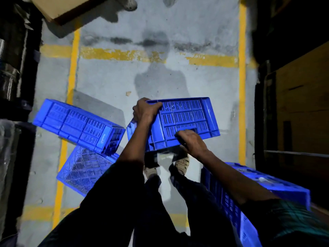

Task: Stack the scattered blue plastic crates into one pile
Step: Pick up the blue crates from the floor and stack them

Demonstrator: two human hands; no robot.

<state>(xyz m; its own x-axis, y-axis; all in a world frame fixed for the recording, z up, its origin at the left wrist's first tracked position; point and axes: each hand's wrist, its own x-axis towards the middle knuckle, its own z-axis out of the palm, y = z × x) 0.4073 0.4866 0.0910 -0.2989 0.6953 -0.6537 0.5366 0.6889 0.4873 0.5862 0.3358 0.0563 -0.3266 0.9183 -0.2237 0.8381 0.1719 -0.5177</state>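
two hands grip tilted crate (185,120) | left hand (145,109) | right hand (191,139)

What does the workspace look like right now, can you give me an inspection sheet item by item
Surface: grey concrete floor with worn yellow lines.
Job's things: held crate tilted, off the floor; overturned crate leaning on the mesh-bottomed crate; crate pile at right.
Clutter: cardboard box at top left.
Grippers: left hand grips the held crate's far edge; right hand grips its near side.
Cables: nothing seen.
Surroundings: dark racks both sides; someone's shoe at the top.
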